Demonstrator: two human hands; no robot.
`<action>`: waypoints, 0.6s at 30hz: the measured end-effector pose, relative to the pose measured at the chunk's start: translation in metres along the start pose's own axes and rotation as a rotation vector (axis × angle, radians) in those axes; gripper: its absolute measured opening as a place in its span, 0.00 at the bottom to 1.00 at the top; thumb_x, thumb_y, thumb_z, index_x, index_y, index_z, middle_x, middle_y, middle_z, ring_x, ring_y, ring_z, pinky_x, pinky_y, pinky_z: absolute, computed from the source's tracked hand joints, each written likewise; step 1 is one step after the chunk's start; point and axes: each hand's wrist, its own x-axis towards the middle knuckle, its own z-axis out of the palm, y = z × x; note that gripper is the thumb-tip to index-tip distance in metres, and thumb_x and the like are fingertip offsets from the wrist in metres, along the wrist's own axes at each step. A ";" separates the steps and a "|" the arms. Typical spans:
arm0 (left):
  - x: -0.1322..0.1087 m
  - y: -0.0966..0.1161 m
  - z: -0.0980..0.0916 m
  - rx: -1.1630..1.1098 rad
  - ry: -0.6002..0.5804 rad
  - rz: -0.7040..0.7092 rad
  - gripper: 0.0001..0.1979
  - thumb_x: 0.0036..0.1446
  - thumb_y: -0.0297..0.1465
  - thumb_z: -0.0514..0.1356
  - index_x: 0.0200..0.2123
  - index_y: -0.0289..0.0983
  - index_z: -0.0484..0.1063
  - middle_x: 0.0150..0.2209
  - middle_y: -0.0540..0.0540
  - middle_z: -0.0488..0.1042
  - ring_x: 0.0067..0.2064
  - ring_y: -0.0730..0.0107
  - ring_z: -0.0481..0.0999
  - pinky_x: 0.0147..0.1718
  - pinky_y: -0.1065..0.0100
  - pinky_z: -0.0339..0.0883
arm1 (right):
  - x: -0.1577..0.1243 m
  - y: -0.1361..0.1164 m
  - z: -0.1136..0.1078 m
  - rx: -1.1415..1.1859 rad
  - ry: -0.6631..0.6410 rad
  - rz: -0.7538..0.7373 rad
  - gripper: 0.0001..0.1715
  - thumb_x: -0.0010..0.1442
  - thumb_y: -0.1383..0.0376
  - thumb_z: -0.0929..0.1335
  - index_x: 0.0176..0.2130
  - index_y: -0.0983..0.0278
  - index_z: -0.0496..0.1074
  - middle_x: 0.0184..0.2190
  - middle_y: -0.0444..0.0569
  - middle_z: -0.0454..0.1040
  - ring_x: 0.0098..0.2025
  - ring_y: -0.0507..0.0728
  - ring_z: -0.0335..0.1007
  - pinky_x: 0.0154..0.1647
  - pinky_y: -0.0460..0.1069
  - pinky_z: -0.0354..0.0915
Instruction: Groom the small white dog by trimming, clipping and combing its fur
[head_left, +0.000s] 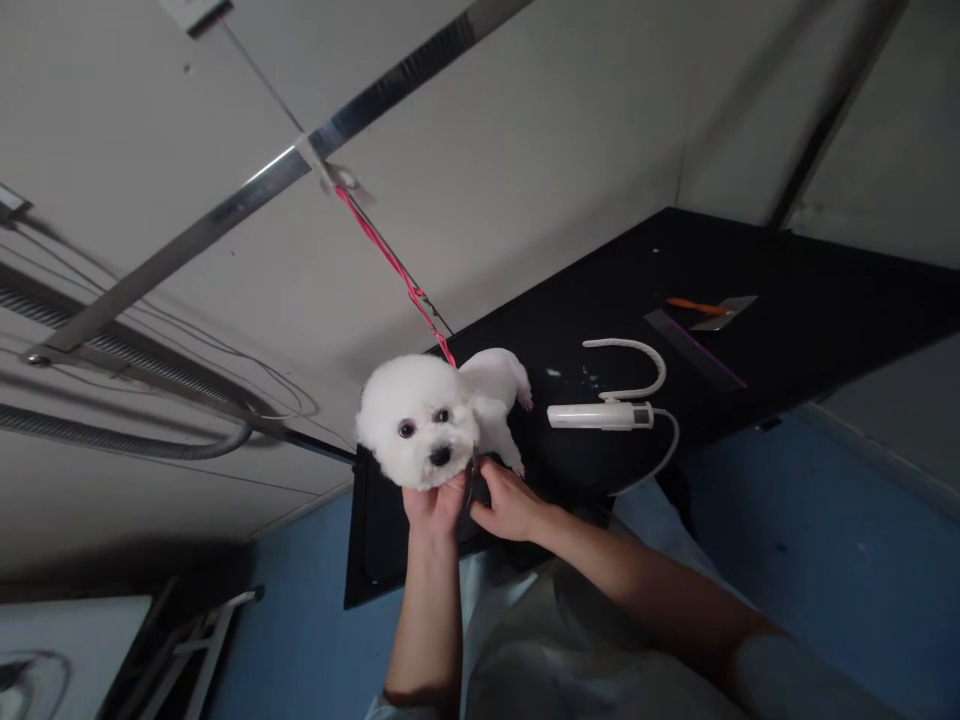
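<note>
A fluffy white dog (412, 415) is on a black table, its round trimmed head facing me and its body stretching back to the right. My left hand (436, 503) is under its chin, fingers closed in the fur and partly hidden by the muzzle. My right hand (510, 503) is beside the dog's cheek, closed around dark, slender scissors (473, 470). The scissors point up along the side of the muzzle. Their handles are mostly hidden by my fingers.
A red leash (382, 250) runs from a metal bar (255, 190) to the dog's neck. On the black table (600, 270) lie a white corded device with a curved arm (600, 415), a purple-edged comb (694, 350) and an orange-handled slicker brush (712, 312).
</note>
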 end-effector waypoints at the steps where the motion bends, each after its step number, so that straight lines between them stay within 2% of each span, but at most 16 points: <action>1: 0.000 0.000 0.001 -0.003 0.002 -0.001 0.25 0.72 0.35 0.40 0.58 0.35 0.72 0.43 0.38 0.81 0.46 0.64 0.81 0.46 0.66 0.77 | 0.000 0.000 -0.001 0.006 -0.010 0.017 0.17 0.55 0.71 0.68 0.45 0.63 0.63 0.43 0.55 0.76 0.47 0.61 0.74 0.49 0.53 0.67; 3: 0.000 -0.001 0.000 -0.018 -0.015 0.019 0.24 0.72 0.34 0.42 0.58 0.36 0.73 0.43 0.39 0.81 0.46 0.66 0.81 0.45 0.69 0.77 | -0.002 0.000 -0.007 0.035 -0.032 0.032 0.15 0.56 0.71 0.66 0.44 0.63 0.63 0.40 0.52 0.76 0.44 0.59 0.75 0.46 0.52 0.67; 6: 0.001 -0.001 -0.006 -0.041 -0.051 0.059 0.22 0.71 0.32 0.44 0.57 0.36 0.74 0.44 0.39 0.81 0.45 0.68 0.81 0.45 0.72 0.76 | -0.005 0.001 -0.021 0.028 -0.077 0.005 0.17 0.56 0.69 0.69 0.45 0.62 0.63 0.42 0.51 0.76 0.44 0.58 0.74 0.46 0.51 0.67; 10: 0.005 0.000 -0.014 -0.051 -0.113 0.068 0.21 0.71 0.32 0.45 0.54 0.34 0.75 0.43 0.38 0.81 0.44 0.67 0.81 0.46 0.67 0.77 | -0.009 0.000 -0.047 -0.063 -0.216 0.024 0.10 0.58 0.70 0.66 0.41 0.61 0.63 0.37 0.48 0.75 0.38 0.56 0.73 0.40 0.49 0.65; 12: 0.005 0.000 -0.016 -0.061 -0.127 0.079 0.20 0.70 0.31 0.47 0.55 0.34 0.74 0.43 0.38 0.81 0.44 0.66 0.81 0.47 0.65 0.77 | -0.009 -0.002 -0.059 -0.111 -0.253 -0.012 0.11 0.57 0.68 0.67 0.41 0.62 0.63 0.38 0.49 0.75 0.38 0.56 0.73 0.40 0.49 0.65; 14: 0.006 0.000 -0.017 -0.069 -0.125 0.083 0.19 0.70 0.31 0.48 0.56 0.35 0.74 0.42 0.39 0.81 0.44 0.67 0.81 0.46 0.66 0.77 | -0.008 -0.005 -0.069 -0.173 -0.285 -0.038 0.12 0.55 0.67 0.68 0.41 0.62 0.63 0.39 0.49 0.74 0.39 0.57 0.72 0.40 0.49 0.64; 18: 0.008 0.000 -0.022 -0.072 -0.181 0.085 0.17 0.69 0.32 0.51 0.56 0.37 0.73 0.46 0.40 0.80 0.47 0.69 0.80 0.48 0.68 0.76 | -0.006 -0.011 -0.085 -0.224 -0.379 0.002 0.07 0.57 0.71 0.65 0.38 0.62 0.64 0.33 0.46 0.73 0.33 0.54 0.69 0.34 0.47 0.60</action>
